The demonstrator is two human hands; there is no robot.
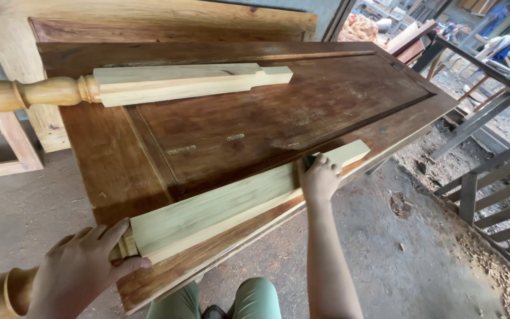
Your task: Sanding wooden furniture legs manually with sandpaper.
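A pale wooden furniture leg [219,204] with a square shaft and a turned round end lies along the near edge of a dark brown wooden door panel [278,112]. My left hand [81,269] grips its turned end at the lower left. My right hand [319,177] is closed on the square shaft near its notched far end. A second, similar leg [149,84] rests across the far side of the panel, its turned end sticking out to the left.
A light wooden board [149,15] stands behind the panel. Metal frames and a slatted rack [491,195] stand at the right. Sawdust covers the dirt floor [420,248]. My knees in green trousers [255,298] are below the panel's edge.
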